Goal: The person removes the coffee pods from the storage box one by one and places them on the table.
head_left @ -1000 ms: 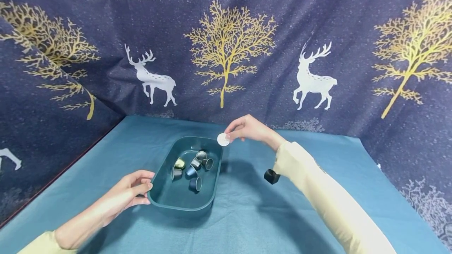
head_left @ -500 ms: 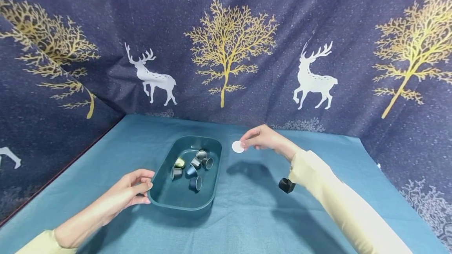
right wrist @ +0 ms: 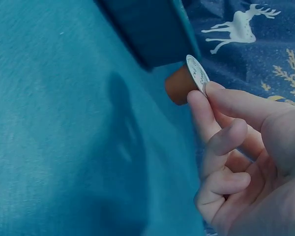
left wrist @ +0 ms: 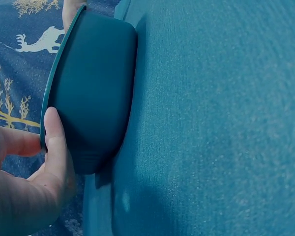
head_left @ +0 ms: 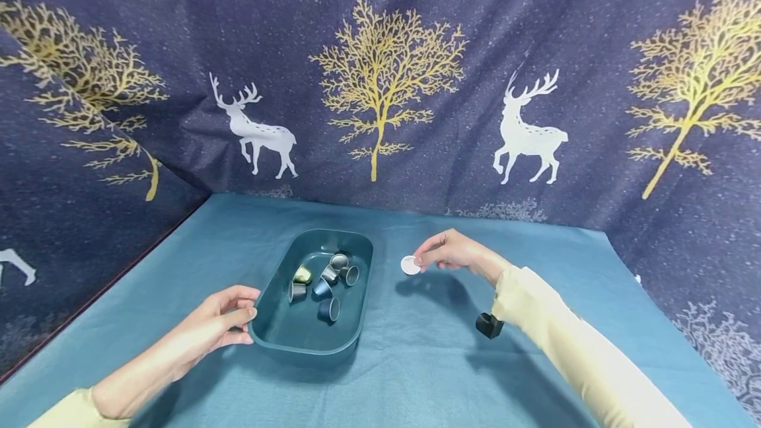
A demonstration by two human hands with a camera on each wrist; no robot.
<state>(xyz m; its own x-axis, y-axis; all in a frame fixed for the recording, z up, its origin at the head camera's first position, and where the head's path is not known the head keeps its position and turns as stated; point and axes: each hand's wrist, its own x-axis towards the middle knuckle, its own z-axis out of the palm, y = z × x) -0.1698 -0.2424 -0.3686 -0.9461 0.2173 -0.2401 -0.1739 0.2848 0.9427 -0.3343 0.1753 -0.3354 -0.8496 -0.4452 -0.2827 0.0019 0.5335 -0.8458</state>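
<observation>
My left hand [head_left: 228, 319] pinches the near left rim of a dark green bin [head_left: 306, 350], its thumb at the rim and fingers against the outer wall in the left wrist view. Several coffee capsules lie inside, among them a dark blue capsule [head_left: 329, 310], a gold capsule [head_left: 302, 275] and a grey capsule [head_left: 297, 292]. To the right of the bin, my right hand [head_left: 454, 251] pinches another coffee capsule [right wrist: 180, 85] by its edge. This one has a brown body and a white printed lid, and the head view shows only the lid. It hangs above the table.
A blue cloth covers the table [head_left: 416, 368]. A black wrist camera [head_left: 489, 325] sticks out under the right sleeve. Behind the table hangs a dark blue curtain [head_left: 416, 150] with printed deer and trees.
My right hand has moved the capsule away from the bin's far right corner, to the right and down toward the table. The left hand and the bin have stayed put.
</observation>
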